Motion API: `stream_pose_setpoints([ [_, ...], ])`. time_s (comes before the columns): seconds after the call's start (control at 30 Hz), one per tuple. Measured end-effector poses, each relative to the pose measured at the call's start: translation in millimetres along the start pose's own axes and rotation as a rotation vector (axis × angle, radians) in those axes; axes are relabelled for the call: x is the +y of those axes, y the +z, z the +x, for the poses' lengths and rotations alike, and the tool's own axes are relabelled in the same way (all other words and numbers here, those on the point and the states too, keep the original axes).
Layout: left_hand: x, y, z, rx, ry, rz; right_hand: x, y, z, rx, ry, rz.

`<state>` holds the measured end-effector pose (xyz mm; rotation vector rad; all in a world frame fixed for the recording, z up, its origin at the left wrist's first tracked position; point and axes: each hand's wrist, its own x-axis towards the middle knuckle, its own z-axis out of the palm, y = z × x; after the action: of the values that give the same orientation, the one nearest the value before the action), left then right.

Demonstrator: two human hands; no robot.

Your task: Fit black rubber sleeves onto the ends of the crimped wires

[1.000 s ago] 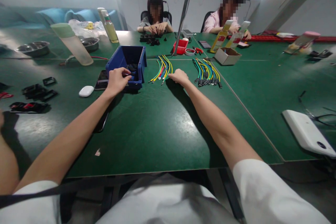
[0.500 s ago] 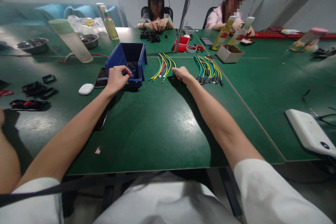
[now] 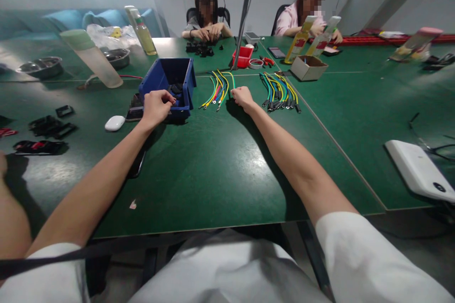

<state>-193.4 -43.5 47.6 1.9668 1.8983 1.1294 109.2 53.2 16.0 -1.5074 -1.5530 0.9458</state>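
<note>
My left hand [image 3: 157,106] is over the front edge of a blue plastic bin [image 3: 147,75], fingers bent together in a pinch; what lies between them, if anything, is too small to make out. Small black pieces [image 3: 177,89] lie inside the bin. My right hand [image 3: 243,98] is closed on the near end of a yellow-green wire [image 3: 232,78], whose far end reaches the loose bunch of wires [image 3: 217,89] between my hands. To the right of that hand is a second bunch of wires [image 3: 280,92] with black sleeves on their near ends.
A white earbud case [image 3: 114,123] and a phone [image 3: 137,165] lie by my left arm. Black parts [image 3: 50,127] are at far left. Behind the wires stand a red box [image 3: 243,57], a metal pole [image 3: 243,14] and a cardboard box [image 3: 308,68]. Two people sit across the table.
My right hand has drawn back slightly with the wire's end, which bends down more sharply. My left hand stays at the bin with little change. The whole view has shifted slightly.
</note>
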Motion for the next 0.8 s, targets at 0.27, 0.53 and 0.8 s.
stream_pose_setpoints([
  [0.27, -1.3, 0.4, 0.4, 0.008, 0.026, 0.015, 1.8, 0.5, -8.0, 0.068, -0.033, 0.004],
  [0.53, 1.1, -2.5, -0.5, -0.017, 0.003, 0.02, 10.5, -0.4, -19.0, 0.094, -0.096, -0.113],
  [0.8, -3.5, -0.5, 1.4, -0.014, 0.023, 0.005, 13.1, -3.9, -26.7, 0.118, -0.172, -0.267],
])
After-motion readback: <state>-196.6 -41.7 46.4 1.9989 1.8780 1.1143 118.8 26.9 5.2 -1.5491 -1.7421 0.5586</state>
